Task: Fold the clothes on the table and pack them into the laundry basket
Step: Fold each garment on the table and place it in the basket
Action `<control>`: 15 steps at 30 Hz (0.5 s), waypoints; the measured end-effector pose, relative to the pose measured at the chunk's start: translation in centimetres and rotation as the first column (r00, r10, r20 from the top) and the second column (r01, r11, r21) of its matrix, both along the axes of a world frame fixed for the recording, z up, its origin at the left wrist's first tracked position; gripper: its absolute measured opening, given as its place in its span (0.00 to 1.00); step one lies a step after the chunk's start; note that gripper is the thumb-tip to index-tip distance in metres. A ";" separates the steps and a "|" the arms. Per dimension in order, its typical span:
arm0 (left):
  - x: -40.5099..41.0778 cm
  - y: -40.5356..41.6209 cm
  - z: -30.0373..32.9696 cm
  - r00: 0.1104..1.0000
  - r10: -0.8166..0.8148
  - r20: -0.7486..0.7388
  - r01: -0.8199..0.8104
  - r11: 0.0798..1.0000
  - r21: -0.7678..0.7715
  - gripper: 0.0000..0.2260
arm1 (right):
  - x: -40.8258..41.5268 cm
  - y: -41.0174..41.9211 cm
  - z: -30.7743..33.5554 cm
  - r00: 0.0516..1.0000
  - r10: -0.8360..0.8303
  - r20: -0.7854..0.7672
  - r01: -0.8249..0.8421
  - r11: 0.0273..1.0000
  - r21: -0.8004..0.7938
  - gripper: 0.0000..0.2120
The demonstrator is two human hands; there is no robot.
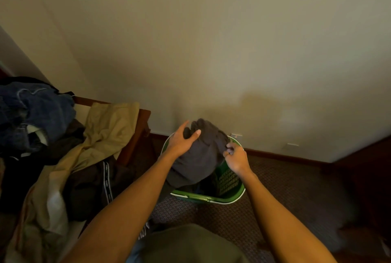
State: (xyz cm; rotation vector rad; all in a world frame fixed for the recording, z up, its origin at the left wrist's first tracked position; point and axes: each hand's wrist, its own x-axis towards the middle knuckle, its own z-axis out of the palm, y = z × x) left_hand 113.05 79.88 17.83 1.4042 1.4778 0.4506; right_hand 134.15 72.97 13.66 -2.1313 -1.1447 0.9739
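Observation:
A dark grey folded garment (201, 155) sits over the mouth of the green laundry basket (211, 198) on the carpet by the wall. My left hand (183, 139) lies on the garment's left top, fingers spread and thumb out. My right hand (236, 158) pinches the garment's right edge with curled fingers. On the table at the left lies a heap of clothes: blue jeans (36, 112), a tan garment (105, 133) and dark pieces with a white-striped band (106, 180).
A wooden table edge (139, 129) juts toward the basket. Beige wall and dark skirting run behind. Patterned carpet (285, 188) spreads to the right, where dark furniture (370, 178) stands. An olive garment I wear fills the bottom centre.

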 end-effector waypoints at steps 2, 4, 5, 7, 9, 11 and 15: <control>-0.1 -1.0 -1.1 1.000 0.017 -0.014 -0.017 1.000 -0.009 0.32 | 0.6 -0.7 -0.3 1.000 0.002 -0.007 -0.002 1.000 -0.001 0.12; -0.6 -1.8 -2.2 0.999 0.039 -0.009 -0.040 0.999 -0.030 0.29 | 1.2 -1.3 -0.9 0.999 0.042 0.000 -0.042 0.999 -0.028 0.12; -1.0 -2.1 -2.7 0.998 0.054 -0.015 -0.054 0.998 -0.034 0.28 | 1.3 -1.4 -1.3 0.998 0.058 -0.007 -0.058 0.998 -0.039 0.13; -2.0 -2.8 -3.4 0.996 0.084 -0.032 -0.085 0.996 -0.028 0.27 | 1.3 -1.7 -1.7 0.996 0.085 -0.016 -0.086 0.995 -0.056 0.15; -3.1 -3.4 -3.7 0.993 0.116 -0.037 -0.118 0.992 -0.040 0.26 | 0.7 -1.7 -1.7 0.993 0.114 -0.017 -0.115 0.992 -0.053 0.15; -4.2 -4.0 -3.6 0.988 0.144 -0.047 -0.146 0.989 -0.037 0.25 | -0.3 -1.7 -1.4 0.988 0.152 -0.033 -0.153 0.987 -0.048 0.14; -6.2 -5.6 -2.8 0.978 0.199 -0.063 -0.200 0.980 -0.003 0.22 | -3.3 -1.1 -0.9 0.970 0.225 -0.088 -0.230 0.972 -0.055 0.14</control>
